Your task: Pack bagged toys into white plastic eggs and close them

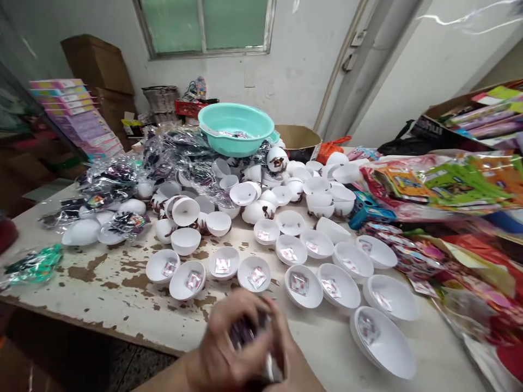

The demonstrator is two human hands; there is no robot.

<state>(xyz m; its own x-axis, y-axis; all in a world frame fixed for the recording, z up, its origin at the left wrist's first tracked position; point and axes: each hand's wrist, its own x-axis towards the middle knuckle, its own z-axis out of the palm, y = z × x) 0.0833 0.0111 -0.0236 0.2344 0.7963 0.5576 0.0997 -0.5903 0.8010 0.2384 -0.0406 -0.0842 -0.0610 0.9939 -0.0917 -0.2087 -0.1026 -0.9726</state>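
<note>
Above the near side of the bench (322, 337), the left hand (224, 348) pinches a dark, shiny packet (242, 332), which sits between the two hands. The right hand (281, 324) is close against it, but blur and overlap make its grip impossible to tell. Beyond stand white bowls (314, 291), several holding small sachets (223, 265); farther back is a turquoise basin (237, 146).
</note>
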